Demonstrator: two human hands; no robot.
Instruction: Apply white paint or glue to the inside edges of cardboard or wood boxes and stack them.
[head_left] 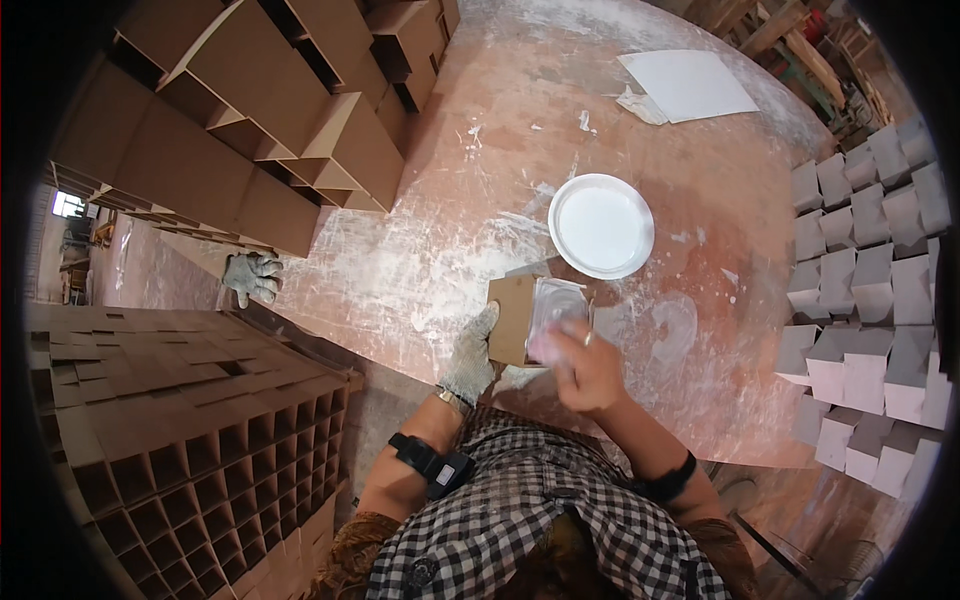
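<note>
At the near edge of the table, my left hand (470, 355), in a pale work glove, is closed on the left side of a small brown cardboard box (512, 318). The box's right face is coated with wet white paste (560, 300). Against that face my bare right hand (590, 370) presses a pinkish-white thing (546, 343), its fingers closed; motion blur hides what kind it is. Just beyond the box sits a round white tub (601, 226) of white paste or a similar coating.
Brown cardboard boxes (290, 90) are stacked at the far left, above a loose glove (252, 278). Rows of open brown boxes (215, 460) stand lower left. White-faced boxes (850, 360) are piled along the right. White sheets (690, 85) lie on the paste-smeared table (440, 260).
</note>
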